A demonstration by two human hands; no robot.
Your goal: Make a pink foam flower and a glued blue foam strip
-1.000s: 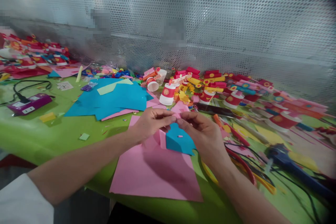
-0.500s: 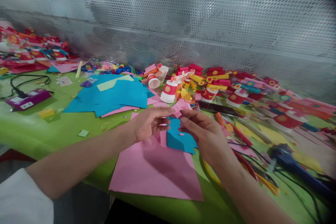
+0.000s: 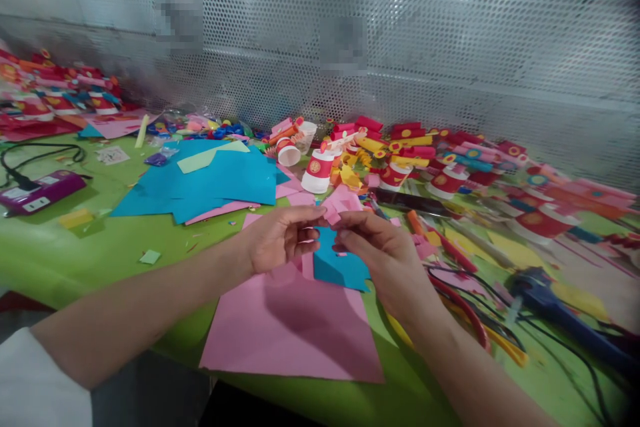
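A small piece of pink paper (image 3: 332, 214) is held up between my two hands over the table. My left hand (image 3: 280, 237) pinches its left side with thumb and forefinger, the other fingers curled below. On the other side my right hand (image 3: 385, 250) grips it between thumb and fingertips. Beneath them lie a blue sheet (image 3: 345, 272) with a ragged edge and a large pink sheet (image 3: 295, 330) near the table's front edge. More pink paper pieces (image 3: 345, 199) lie just behind the held one, and the overlap hides where it ends.
Blue sheets (image 3: 215, 180) are stacked left of centre. Decorated red-and-white paper cups (image 3: 318, 171) line the back, against a perforated metal wall (image 3: 400, 33). To the right are a blue glue gun (image 3: 537, 290), cables and scissors (image 3: 470, 310). A purple power strip (image 3: 43, 192) sits far left.
The view has shifted slightly, so most things appear a little further left. Both hands keep hold of the pink paper piece, with little change in their grip.
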